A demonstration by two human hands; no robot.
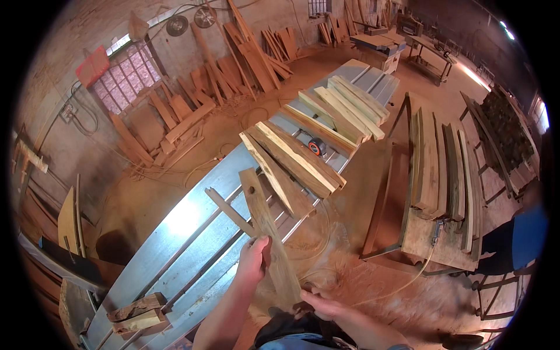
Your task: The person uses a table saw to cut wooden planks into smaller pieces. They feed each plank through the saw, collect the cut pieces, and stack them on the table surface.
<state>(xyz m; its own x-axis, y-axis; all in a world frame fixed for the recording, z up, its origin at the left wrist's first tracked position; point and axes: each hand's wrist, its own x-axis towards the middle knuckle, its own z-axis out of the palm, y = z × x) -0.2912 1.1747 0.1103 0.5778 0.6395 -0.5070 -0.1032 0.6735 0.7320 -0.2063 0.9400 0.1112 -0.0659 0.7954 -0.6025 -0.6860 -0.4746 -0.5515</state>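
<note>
Offcuts (139,321): short, rough blocks, well to the left of the left hand, lying on the slotted metal table (157,239).
Narrow strip (227,210): just ahead of the left hand, slanting up to the left from the board's edge; thin enough to snap, I'd judge.
Left hand (255,259): closed on the board's left edge, thumb on top.
Board (267,224): between the hands, running forward past the left one over the table; a dark round spot marks its far end. From where I stand it looks stiff and fairly light, dry rather than slippery, with edges that might splinter. Best hold: both long edges, one hand near the middle and the other at the near end, against tipping.
Thick boards (300,160): ahead of both hands, across the table, likely heavier.
Right hand (318,303): at the board's near end, thumb side up; its fingers are mostly hidden, so I can't tell how tightly they close.
Stacked planks (429,163): well off to the right of the right hand, on a bench.
</note>
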